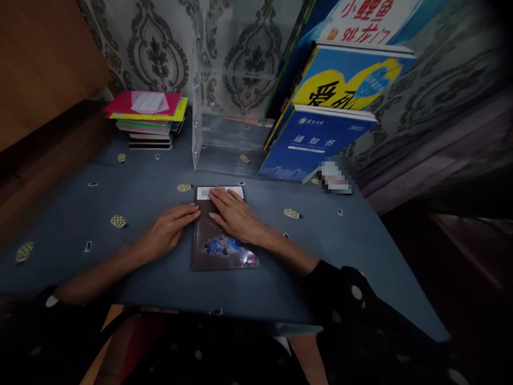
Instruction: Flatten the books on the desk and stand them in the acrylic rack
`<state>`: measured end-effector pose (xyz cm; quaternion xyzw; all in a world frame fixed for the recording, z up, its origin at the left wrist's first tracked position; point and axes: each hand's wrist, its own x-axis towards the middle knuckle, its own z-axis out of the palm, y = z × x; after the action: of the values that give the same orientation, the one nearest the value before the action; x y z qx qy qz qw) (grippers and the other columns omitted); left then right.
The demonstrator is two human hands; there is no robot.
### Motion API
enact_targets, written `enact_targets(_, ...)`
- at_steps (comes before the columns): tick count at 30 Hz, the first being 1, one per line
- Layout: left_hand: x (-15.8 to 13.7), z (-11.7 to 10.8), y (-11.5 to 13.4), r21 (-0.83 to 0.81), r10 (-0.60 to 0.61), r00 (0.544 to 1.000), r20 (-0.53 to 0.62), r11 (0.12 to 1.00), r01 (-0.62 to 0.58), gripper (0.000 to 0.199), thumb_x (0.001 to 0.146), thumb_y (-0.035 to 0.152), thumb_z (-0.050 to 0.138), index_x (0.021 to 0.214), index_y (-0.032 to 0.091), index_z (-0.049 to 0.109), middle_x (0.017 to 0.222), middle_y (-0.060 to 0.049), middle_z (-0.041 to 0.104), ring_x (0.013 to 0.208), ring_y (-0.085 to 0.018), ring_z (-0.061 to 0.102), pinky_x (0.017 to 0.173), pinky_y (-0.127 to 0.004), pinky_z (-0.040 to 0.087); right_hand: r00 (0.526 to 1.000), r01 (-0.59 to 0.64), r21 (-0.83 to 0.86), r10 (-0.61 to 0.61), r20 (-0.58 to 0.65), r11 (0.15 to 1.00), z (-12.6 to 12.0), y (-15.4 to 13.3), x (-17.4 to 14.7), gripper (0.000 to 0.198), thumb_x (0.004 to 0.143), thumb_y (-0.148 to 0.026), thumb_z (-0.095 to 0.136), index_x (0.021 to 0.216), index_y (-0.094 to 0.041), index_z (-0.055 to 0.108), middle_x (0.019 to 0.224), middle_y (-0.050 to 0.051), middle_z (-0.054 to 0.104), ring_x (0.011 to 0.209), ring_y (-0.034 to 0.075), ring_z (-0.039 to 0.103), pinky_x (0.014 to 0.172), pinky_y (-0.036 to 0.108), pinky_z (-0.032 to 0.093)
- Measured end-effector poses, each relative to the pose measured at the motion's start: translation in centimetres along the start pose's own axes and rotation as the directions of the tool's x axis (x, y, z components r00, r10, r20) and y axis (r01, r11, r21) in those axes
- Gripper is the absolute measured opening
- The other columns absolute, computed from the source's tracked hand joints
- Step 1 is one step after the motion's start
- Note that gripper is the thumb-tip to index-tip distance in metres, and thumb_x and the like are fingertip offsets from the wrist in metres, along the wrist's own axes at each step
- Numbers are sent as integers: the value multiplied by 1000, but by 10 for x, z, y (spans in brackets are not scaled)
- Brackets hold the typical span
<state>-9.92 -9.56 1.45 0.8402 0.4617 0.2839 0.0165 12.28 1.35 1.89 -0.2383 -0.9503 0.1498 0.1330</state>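
Observation:
A dark brown book lies flat on the table near its front, with a white barcode label at its top edge and a blue picture low on its cover. My right hand rests flat on the upper part of the cover, its fingers stretched out over the label. At the book's left edge, the fingertips of my left hand touch its side, fingers extended and close together. Neither hand is wrapped around anything.
Behind the book stands a clear acrylic book holder. Several upright books lean at its right, a blue one in front. A pile of books and papers sits at the back left. A pixelated item lies to the right.

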Motion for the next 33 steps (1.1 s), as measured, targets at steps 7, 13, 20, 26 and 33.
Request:
enact_targets(7, -36, -16, 59, -12, 107, 990, 88, 994, -107, 54, 93, 1, 40, 142, 21, 50, 129, -8, 68, 126, -20, 60, 101, -39, 55, 999, -45, -44, 46, 21, 998, -3, -3, 3, 55, 102, -37, 43, 148, -8, 42, 157, 18, 40, 149, 28, 30, 123, 51, 25)
enact_targets(13, -46, -15, 79, -31, 99, 994, 49, 995, -97, 52, 91, 2, 46, 140, 19, 53, 122, -8, 71, 120, -20, 63, 102, -41, 53, 996, -29, -96, 37, 82, 995, -4, -23, 3, 59, 101, -38, 47, 147, -1, 42, 156, 22, 40, 149, 30, 30, 124, 51, 23)
enact_targets(20, -42, -13, 80, 8, 105, 994, 6, 994, -105, 48, 87, 0, 47, 130, 17, 60, 117, -7, 73, 113, -18, 67, 103, -39, 50, 965, 241, -18, -238, 112, 970, 8, -44, 12, 55, 103, -44, 45, 144, -7, 47, 154, 17, 44, 149, 25, 31, 123, 46, 27)
enact_targets(26, -47, -11, 78, 12, 87, 996, 36, 996, -87, 57, 89, 3, 46, 142, 21, 52, 124, -8, 71, 116, -20, 66, 99, -41, 54, 998, 56, -13, -55, 37, 998, 7, -18, 23, 71, 99, -53, 46, 148, -1, 39, 158, 24, 33, 151, 30, 24, 124, 48, 24)
enact_targets(33, -42, -15, 80, 30, 98, 995, 36, 995, -99, 56, 89, 3, 46, 141, 22, 53, 122, -8, 72, 112, -20, 69, 93, -39, 57, 987, -160, -33, 160, -20, 987, -2, 8, 1, 78, 97, -61, 45, 151, -5, 36, 160, 23, 30, 151, 32, 23, 124, 53, 23)
